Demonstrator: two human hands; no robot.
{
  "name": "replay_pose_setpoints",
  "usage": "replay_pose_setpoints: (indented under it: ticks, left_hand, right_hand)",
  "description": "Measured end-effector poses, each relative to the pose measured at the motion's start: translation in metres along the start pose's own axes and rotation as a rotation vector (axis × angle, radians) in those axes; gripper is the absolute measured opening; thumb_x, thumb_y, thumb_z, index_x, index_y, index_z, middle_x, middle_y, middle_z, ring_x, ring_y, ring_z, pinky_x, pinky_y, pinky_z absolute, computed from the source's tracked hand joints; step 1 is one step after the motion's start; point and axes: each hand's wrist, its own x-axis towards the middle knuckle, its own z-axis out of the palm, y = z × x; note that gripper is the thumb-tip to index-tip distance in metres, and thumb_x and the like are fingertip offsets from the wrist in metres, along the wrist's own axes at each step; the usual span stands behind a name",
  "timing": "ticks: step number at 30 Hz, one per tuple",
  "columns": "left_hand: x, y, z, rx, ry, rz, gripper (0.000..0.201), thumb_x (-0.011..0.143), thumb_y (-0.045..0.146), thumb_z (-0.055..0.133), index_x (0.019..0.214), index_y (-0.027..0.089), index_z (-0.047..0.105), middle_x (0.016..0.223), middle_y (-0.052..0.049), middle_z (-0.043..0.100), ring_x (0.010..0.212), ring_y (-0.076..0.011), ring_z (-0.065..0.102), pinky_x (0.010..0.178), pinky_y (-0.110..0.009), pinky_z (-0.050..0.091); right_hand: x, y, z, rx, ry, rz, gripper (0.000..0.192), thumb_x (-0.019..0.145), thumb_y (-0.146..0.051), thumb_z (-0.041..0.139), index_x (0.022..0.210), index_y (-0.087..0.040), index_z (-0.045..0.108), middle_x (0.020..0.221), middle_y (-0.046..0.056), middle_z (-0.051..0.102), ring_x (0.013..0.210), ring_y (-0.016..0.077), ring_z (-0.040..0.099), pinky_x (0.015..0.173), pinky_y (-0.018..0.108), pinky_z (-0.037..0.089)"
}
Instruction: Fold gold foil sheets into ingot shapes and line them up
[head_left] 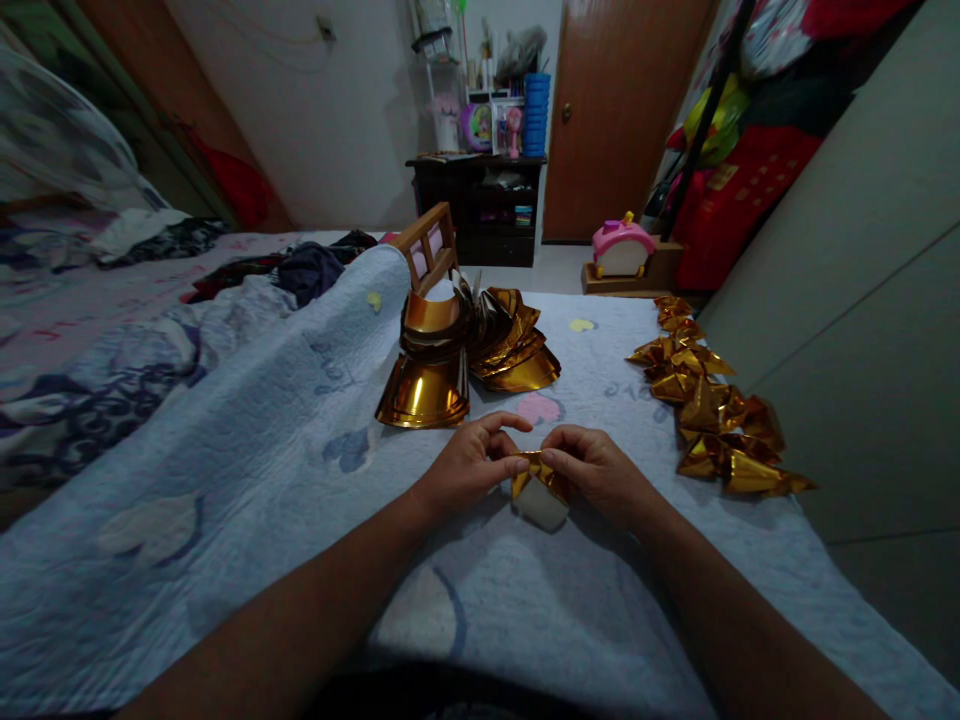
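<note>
Both hands close together, gold foil piece between their fingertips

One camera does all the looking, worn on the person's head — it faces forward and tips down over the quilt. The forearms come in along the bottom edge, so the left hand and right hand sit close under the lens, just below mid-view. It takes in a wide sweep of this room — the fan at the left edge, a pale panel at the right — and reaches well past to the dark cabinet and door up top.
</note>
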Motion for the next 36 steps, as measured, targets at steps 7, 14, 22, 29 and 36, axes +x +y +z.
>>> replay_pose_setpoints:
  ticks: [7, 14, 22, 29, 36]
  left_hand:
    - [0.002, -0.001, 0.005, -0.079, 0.053, 0.028, 0.036, 0.08, 0.033, 0.077, 0.109, 0.016, 0.063, 0.069, 0.001, 0.066, 0.061, -0.0123, 0.06, 0.06, -0.025, 0.044]
    - [0.002, -0.002, 0.002, -0.034, 0.091, 0.038, 0.03, 0.079, 0.032, 0.079, 0.1, 0.015, 0.067, 0.07, 0.0, 0.067, 0.063, -0.0113, 0.059, 0.06, -0.023, 0.043]
    - [0.006, -0.005, 0.011, -0.183, 0.014, -0.069, 0.048, 0.077, 0.038, 0.08, 0.114, 0.019, 0.057, 0.069, 0.006, 0.057, 0.056, -0.0083, 0.053, 0.056, -0.021, 0.04]
    - [0.003, -0.009, 0.014, 0.048, 0.056, 0.031, 0.037, 0.085, 0.025, 0.067, 0.118, 0.023, 0.05, 0.076, 0.005, 0.055, 0.066, -0.0106, 0.055, 0.059, -0.021, 0.039]
    - [0.007, -0.005, 0.014, 0.641, 0.105, 0.2, 0.006, 0.088, 0.017, 0.058, 0.091, 0.02, 0.062, 0.09, -0.003, 0.063, 0.087, -0.0204, 0.059, 0.079, -0.033, 0.046]
  right_hand:
    - [0.0, 0.002, 0.0, -0.05, 0.062, -0.04, 0.021, 0.08, -0.039, 0.067, 0.074, -0.019, 0.062, 0.062, -0.003, 0.054, 0.054, 0.011, 0.045, 0.05, 0.025, 0.034]
    - [0.001, 0.004, 0.001, -0.055, 0.076, -0.063, 0.019, 0.08, -0.037, 0.068, 0.074, -0.019, 0.065, 0.064, -0.002, 0.056, 0.057, 0.0119, 0.046, 0.052, 0.025, 0.034]
    - [0.005, 0.01, -0.002, -0.006, 0.16, -0.071, 0.023, 0.079, -0.041, 0.069, 0.076, -0.021, 0.059, 0.06, -0.003, 0.053, 0.052, 0.0112, 0.044, 0.049, 0.025, 0.033]
    - [0.007, 0.014, 0.001, -0.213, 0.26, -0.142, 0.014, 0.084, -0.035, 0.061, 0.08, -0.022, 0.056, 0.065, -0.002, 0.055, 0.059, 0.0146, 0.049, 0.055, 0.027, 0.036]
    - [0.01, 0.02, -0.002, -0.7, 0.297, -0.216, 0.01, 0.089, -0.02, 0.055, 0.079, -0.023, 0.054, 0.074, 0.001, 0.058, 0.071, 0.0181, 0.052, 0.067, 0.03, 0.036]
